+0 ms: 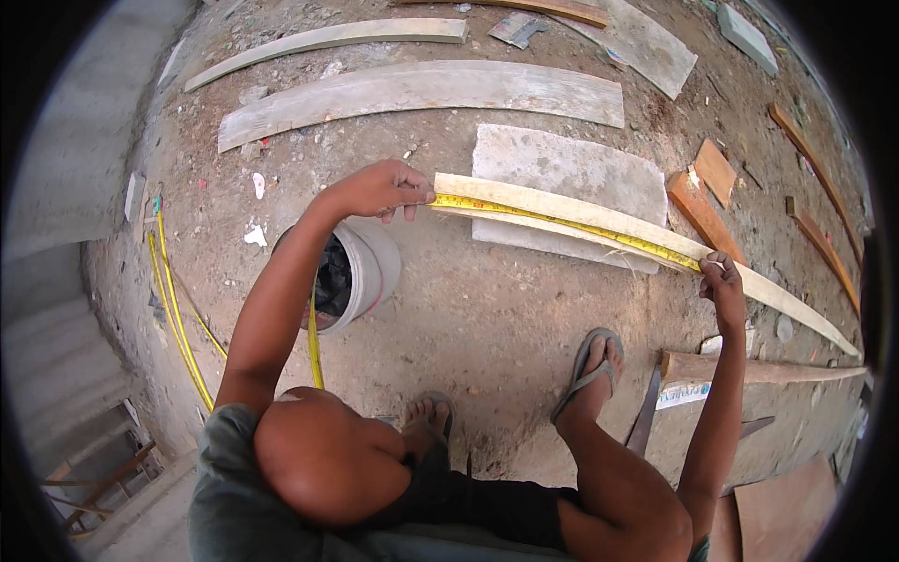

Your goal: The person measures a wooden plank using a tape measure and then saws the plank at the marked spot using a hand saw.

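Tape measure (562, 223): yellow with dark markings. Plank (646, 234) under it: pale cream wood. Slab (562, 169): light grey. Bucket (370, 272): white, black contents. Offcuts (698, 211): orange-brown. Ground (487, 318): mottled brown dirt with white flecks. Hose (178, 318): yellow. Sandals (585, 370): grey. Shirt (225, 506): grey-green.

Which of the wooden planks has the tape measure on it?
The pale wooden plank lying across the grey slab; yellow tape measure runs along it between both hands.
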The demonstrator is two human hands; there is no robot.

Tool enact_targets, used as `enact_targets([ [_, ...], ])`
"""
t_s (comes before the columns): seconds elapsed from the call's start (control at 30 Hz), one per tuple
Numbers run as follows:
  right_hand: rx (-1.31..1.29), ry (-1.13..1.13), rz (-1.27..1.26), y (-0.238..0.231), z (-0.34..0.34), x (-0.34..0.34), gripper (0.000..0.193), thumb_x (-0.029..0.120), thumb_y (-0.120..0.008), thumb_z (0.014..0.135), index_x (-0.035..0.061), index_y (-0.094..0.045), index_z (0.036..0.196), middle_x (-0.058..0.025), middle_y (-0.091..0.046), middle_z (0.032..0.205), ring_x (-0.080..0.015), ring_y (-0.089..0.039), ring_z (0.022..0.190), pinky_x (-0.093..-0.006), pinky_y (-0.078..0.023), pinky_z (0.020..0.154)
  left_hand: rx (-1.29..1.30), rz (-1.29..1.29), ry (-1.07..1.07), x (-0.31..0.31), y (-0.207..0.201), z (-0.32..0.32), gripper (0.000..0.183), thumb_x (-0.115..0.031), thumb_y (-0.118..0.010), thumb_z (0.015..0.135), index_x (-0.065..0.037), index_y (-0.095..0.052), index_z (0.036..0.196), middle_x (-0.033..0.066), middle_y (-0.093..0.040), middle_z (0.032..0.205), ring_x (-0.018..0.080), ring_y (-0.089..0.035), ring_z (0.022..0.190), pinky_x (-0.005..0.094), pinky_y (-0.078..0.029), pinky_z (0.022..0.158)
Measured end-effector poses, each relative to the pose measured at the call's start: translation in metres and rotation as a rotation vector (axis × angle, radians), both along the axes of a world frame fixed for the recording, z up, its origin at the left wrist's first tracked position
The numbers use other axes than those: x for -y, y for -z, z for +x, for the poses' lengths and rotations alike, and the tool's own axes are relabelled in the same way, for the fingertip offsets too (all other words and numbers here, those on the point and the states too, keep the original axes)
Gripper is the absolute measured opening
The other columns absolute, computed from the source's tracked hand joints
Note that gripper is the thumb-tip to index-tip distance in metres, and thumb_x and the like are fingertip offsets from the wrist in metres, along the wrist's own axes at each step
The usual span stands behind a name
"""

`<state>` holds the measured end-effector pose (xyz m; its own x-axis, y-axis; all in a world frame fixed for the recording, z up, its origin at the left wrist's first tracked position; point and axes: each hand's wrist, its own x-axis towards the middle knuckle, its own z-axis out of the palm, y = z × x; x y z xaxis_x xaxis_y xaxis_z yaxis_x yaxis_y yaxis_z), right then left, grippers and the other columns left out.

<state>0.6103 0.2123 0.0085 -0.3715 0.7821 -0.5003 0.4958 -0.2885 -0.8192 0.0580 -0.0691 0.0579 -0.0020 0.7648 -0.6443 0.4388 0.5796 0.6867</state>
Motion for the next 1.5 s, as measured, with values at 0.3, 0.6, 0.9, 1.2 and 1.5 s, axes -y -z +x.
enact_targets([
  [0.3, 0.029, -0.004, 0.301, 0.011, -0.01, 0.025, 0.018, 0.009, -0.072, 0.095, 0.0017, -0.069, 0.111, 0.0001, -0.067, 0.086, -0.0062, -0.059, 0.074, -0.024, -0.051, 0.065, -0.016, -0.043, 0.066, -0.006, 0.005, -0.016, 0.029, -0.034, -0.065, 0.101, -0.006, -0.071, 0.095, 0.0002, -0.063, 0.068, 0.008, -0.051, 0.05, 0.0256, -0.041, 0.046],
  [0.6, 0.16, -0.137, 0.419, -0.001, -0.001, 0.011, 0.026, 0.014, -0.07, 0.097, -0.0002, -0.073, 0.119, -0.0055, -0.074, 0.096, -0.0111, -0.066, 0.08, -0.0274, -0.056, 0.074, -0.052, -0.073, 0.049, -0.015, 0.015, -0.01, 0.026, -0.031, -0.065, 0.099, -0.008, -0.07, 0.089, -0.0008, -0.059, 0.061, 0.006, -0.048, 0.045, 0.0254, -0.037, 0.042],
  [0.9, 0.294, -0.113, 1.056, 0.026, -0.019, 0.025, 0.01, 0.005, -0.074, 0.09, 0.002, -0.074, 0.099, -0.0136, -0.072, 0.097, -0.0284, -0.07, 0.086, -0.0377, -0.057, 0.075, -0.049, -0.061, -0.003, -0.006, 0.014, -0.008, 0.025, -0.031, -0.065, 0.1, -0.007, -0.072, 0.095, -0.0033, -0.058, 0.061, 0.0039, -0.042, 0.047, 0.0246, -0.032, 0.044],
  [1.2, 0.384, -0.24, 1.186, 0.029, -0.029, 0.031, 0.02, 0.006, -0.07, 0.095, 0.0054, -0.073, 0.115, -0.0137, -0.072, 0.1, -0.0295, -0.07, 0.089, -0.039, -0.056, 0.08, -0.017, 0.066, 0.109, 0.002, 0.017, -0.025, 0.024, -0.028, -0.064, 0.102, -0.007, -0.073, 0.097, -0.005, -0.061, 0.068, 0.004, -0.045, 0.053, 0.0253, -0.035, 0.048],
  [1.5, 0.508, -0.246, 1.206, 0.024, 0.009, 0.021, 0.013, 0.008, -0.072, 0.095, 0.0049, -0.072, 0.107, -0.0146, -0.073, 0.103, -0.0344, -0.07, 0.095, -0.0428, -0.056, 0.084, 0.012, 0.003, 0.046, 0.003, 0.018, -0.026, 0.024, -0.028, -0.066, 0.1, -0.007, -0.075, 0.105, -0.0019, -0.07, 0.08, 0.0069, -0.053, 0.058, 0.0241, -0.041, 0.051],
])
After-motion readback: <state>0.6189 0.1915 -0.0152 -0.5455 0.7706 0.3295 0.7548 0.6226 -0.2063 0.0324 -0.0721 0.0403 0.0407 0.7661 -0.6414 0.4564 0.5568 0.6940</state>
